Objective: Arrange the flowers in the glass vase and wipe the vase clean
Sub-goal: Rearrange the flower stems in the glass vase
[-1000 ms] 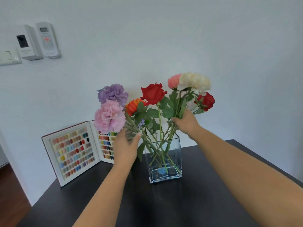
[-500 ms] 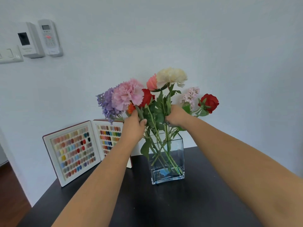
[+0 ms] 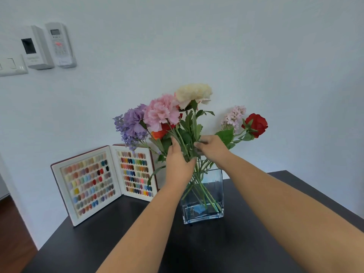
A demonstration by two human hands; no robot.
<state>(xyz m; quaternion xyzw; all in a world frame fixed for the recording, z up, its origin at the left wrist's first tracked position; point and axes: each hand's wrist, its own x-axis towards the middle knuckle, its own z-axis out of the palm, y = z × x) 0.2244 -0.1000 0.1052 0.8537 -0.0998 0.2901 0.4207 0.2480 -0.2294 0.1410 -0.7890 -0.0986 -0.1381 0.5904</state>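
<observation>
My left hand (image 3: 178, 164) is closed around a bunch of green stems (image 3: 184, 143) just above the mouth of the glass vase (image 3: 204, 196), with my thumb on the right side of the bunch. My right hand (image 3: 211, 147) is beside it, also above the vase, and its fingers are curled around stems and leaves in the middle of the bouquet. The two hands are very near each other, with only some stems between them. The vase is square and clear, and it stands upright on the dark worktop (image 3: 216, 251) with a little water at the bottom; the stems go down into it and cross each other inside. Above my hands the flowers spread out: a purple carnation (image 3: 134, 123) on the left, a pink carnation (image 3: 162, 112) next to it, a cream carnation (image 3: 194, 92) at the top, and some red and orange petals (image 3: 162, 132) low behind the pink one. On the right a pale pink sprig (image 3: 233, 117) and a red rose (image 3: 257, 125) lean away from the others. Behind the vase, to the left, an open colour sample book (image 3: 102, 182) stands against the white wall (image 3: 256, 56). High on the wall at the left are a white remote control in a holder (image 3: 60, 45), a small white box with a dark screen (image 3: 34, 48) and a light switch (image 3: 11, 65).
</observation>
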